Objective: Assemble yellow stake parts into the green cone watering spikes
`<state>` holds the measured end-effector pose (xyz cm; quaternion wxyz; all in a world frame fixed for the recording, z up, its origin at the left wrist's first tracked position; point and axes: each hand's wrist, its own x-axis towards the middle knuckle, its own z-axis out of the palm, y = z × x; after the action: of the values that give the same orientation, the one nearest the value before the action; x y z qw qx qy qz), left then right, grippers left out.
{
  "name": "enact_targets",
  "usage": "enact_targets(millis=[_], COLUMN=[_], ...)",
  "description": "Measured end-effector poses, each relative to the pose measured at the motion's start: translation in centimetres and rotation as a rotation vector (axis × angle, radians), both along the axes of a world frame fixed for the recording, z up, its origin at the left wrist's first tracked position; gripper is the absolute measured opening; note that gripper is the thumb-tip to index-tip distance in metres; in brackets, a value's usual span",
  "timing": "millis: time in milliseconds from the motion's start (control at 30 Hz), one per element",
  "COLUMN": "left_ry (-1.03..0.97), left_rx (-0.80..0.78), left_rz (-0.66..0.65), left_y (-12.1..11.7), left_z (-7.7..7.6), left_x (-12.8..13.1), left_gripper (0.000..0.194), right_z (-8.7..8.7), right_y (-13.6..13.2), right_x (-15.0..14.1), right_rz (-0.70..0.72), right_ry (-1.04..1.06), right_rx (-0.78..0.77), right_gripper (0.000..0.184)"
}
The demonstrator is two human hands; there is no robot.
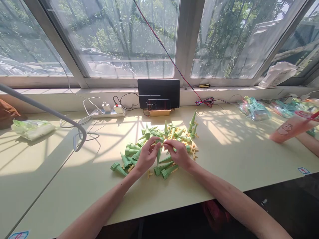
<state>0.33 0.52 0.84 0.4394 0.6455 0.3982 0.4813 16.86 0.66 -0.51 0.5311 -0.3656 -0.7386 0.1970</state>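
Here, left hand (148, 154) pinches green cone (159, 157), pointy end down, over smooth bench (224, 159). Right hand (178, 153) narrow beside it, can't tell holding what. Around: ridge-rimmed plastic cones (119, 168), yellow T-shaped pegs (149, 174).

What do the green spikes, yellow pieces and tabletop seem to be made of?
Spikes: probably moulded plastic, satin finish; even colour and ribbed collars suggest it.
Yellow pieces: likely plastic too, given their repeated T-like shapes; too small to judge the finish.
Tabletop: perhaps laminate board, smooth with a soft sheen; flat, plain colour and a straight seam.
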Motion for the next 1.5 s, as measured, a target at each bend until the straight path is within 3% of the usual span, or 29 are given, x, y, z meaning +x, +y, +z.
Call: enact_targets(millis=[567,800,1500], left_ry=[-0.091,-0.153,-0.146], left_rx=[-0.116,-0.175,-0.124], left_rz=[0.036,0.061,0.038], left_y=[-0.5,-0.4,-0.4], left_z=[2.0,2.1,1.9], left_x=[0.5,0.5,0.5], left_gripper=[0.035,0.038,0.036], right_z=[0.1,0.3,0.3], right_y=[-0.1,0.0,0.1], right_x=[-0.1,0.0,0.2], right_rz=[-0.036,-0.011,-0.096], right_ry=[-0.002,-0.036,-0.018], right_rx=[0.001,-0.027,-0.012], right_gripper=[0.014,0.012,0.015])
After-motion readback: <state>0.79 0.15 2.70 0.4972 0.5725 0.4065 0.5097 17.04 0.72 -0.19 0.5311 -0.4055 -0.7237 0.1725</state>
